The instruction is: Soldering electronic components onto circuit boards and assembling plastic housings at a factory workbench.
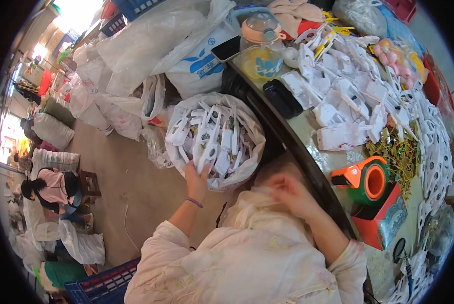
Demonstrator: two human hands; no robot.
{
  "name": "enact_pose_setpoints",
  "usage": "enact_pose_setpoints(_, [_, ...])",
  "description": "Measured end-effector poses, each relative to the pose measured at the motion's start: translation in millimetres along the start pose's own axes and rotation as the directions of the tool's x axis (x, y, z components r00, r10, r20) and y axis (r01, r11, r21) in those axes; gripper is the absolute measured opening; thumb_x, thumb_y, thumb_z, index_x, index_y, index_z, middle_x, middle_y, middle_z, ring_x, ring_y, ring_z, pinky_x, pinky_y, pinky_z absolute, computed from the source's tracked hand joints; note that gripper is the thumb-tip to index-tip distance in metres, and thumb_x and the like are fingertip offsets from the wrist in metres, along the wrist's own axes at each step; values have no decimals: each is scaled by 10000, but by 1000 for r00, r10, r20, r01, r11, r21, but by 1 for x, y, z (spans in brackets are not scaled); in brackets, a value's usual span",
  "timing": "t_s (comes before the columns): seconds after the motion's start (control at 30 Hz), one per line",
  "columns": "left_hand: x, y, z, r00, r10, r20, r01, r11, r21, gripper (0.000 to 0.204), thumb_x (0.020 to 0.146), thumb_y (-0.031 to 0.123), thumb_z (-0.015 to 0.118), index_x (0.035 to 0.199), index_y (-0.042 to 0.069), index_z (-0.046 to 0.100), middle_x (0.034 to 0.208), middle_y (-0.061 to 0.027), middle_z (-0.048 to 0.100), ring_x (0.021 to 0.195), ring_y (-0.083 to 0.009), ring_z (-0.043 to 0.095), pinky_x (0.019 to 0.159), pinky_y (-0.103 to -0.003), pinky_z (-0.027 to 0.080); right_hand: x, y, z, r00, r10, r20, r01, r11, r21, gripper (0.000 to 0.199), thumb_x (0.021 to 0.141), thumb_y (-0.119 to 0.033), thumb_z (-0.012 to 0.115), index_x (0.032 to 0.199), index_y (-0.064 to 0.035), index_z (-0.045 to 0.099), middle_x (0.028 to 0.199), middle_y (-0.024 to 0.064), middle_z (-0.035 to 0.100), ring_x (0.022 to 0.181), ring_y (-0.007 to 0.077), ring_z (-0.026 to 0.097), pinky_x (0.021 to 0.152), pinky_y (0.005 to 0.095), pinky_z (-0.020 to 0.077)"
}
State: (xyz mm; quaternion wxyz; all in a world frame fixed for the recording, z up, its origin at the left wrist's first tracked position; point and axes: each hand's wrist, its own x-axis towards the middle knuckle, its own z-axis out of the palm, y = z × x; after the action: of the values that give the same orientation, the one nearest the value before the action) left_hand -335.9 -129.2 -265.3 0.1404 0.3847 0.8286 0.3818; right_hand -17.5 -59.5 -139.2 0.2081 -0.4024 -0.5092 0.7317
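Observation:
My left hand (196, 181), with a purple band at the wrist, is at the near edge of an open white sack (260, 139). Its fingers close on the lower end of a long white plastic casing (206, 136). Several similar white casings with small electronic parts fill the sack. My right hand (290, 193) is raised over my lap, beside the table edge and right of the sack. Motion smears its fingers, and nothing shows clearly in them.
On the table (313, 157) at right lie a heap of white casings (346, 93), thin wires (401, 152), an orange-and-green tape dispenser (368, 180), a red box (381, 218) and a black tray (282, 99). A person (54, 190) sits far left among sacks. A blue crate (103, 283) stands lower left.

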Motion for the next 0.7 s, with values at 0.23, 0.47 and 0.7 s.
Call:
enact_pose_setpoints(0.23, [-8, -4, -8, 983, 89, -161, -25, 931, 365, 913, 785, 404, 791, 1457, 13, 312, 1459, -247, 327, 1362, -426, 308, 1119, -519, 249, 130, 78, 4, 848, 445, -287, -288, 842, 456, 433, 920, -469, 617, 1211, -154, 558, 1021, 23, 570, 845, 154, 554, 743, 325, 481])
enact_pose_setpoints(0.47, [27, -58, -21, 945, -306, 116, 296, 647, -703, 866, 847, 582, 669, 1465, 71, 344, 1464, -171, 388, 1288, -336, 465, 1067, -488, 392, 174, 126, 3, 888, 458, -44, -264, 585, 767, 503, 928, -591, 520, 1147, -148, 616, 926, 43, 649, 803, 210, 619, 624, 378, 490])
enact_pose_setpoints(0.7, [47, -88, -28, 535, -495, 684, 807, 60, -587, 692, 907, 728, 441, 1252, 150, 606, 1161, -27, 638, 984, -211, 625, 795, -370, 539, 179, 121, 3, 881, 467, -82, -264, 626, 734, 395, 938, -501, 567, 1056, -130, 634, 934, 44, 658, 788, 189, 633, 551, 313, 504])
